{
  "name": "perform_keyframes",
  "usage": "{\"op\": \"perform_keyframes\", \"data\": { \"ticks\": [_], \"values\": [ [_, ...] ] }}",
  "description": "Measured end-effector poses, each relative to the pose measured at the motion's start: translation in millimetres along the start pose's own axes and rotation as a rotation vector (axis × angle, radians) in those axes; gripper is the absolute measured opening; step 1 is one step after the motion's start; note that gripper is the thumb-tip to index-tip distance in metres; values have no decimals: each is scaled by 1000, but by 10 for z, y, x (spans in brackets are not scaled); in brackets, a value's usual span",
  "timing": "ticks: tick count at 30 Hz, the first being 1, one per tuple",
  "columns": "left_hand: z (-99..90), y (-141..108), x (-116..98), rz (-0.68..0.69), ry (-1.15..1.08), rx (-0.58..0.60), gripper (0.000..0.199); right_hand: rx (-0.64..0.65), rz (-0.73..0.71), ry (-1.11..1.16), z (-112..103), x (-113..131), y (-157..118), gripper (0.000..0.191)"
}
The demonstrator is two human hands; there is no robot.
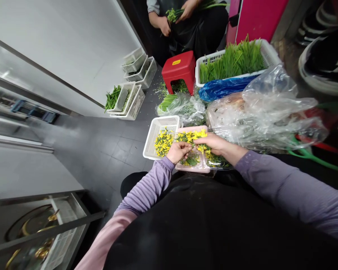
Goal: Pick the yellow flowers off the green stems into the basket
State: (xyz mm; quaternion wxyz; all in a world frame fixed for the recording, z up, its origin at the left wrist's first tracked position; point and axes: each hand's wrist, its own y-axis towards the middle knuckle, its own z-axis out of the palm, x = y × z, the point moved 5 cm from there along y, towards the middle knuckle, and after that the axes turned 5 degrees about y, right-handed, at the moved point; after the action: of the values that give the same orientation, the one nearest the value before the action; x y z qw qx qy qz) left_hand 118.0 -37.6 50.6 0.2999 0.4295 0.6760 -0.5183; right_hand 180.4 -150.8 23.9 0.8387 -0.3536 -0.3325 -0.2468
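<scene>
My right hand [211, 142] is closed round a bunch of small yellow flowers [195, 135] with green stems. Against the near side of this bunch, my left hand [178, 152] has its thumb and fingers pinched together; what lies between the fingertips is too small to make out. Both hands are over a pink tray [193, 169] with clear plastic in it and some green leaves. Just left of it stands a white perforated basket [150, 144] holding loose yellow flower heads [163, 142]. A clear pack [218, 163] with more flowers lies under my right wrist.
Plastic bags [264, 112] of produce lie to the right, below a white basket [272, 56] of long green stalks. Ahead are a red stool [180, 67] and a seated person's hands [165, 26] with greens. Stacked baskets [132, 107] stand along the left wall.
</scene>
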Motion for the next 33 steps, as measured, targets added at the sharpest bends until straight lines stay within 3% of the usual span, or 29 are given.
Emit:
{"op": "perform_keyframes", "data": {
  "ticks": [4,7,14,23,26,28,30,33],
  "values": [
    [-43,-14,-60,76,-77,38,32,103,204,171,95,-3,-53,11],
    [-29,-14,-56,103,-134,59,34,129,253,203,123,3,-77,5],
    [30,23,-32,80,-115,27,35,22,203,243,44,-50,-30,6],
    [26,9,22,89,-174,33,36,94,235,240,126,-33,-78,10],
    [35,34,119,60,-229,32,36,24,146,168,67,-53,-57,16],
    [24,70,225,11,-143,26,32,-62,44,115,-1,-39,-40,21],
    [-8,115,382,-75,142,19,29,-127,-21,83,-52,-15,-34,21],
    [-96,193,639,-146,621,-44,29,-136,34,111,-65,-4,-36,14]
  ]
}}
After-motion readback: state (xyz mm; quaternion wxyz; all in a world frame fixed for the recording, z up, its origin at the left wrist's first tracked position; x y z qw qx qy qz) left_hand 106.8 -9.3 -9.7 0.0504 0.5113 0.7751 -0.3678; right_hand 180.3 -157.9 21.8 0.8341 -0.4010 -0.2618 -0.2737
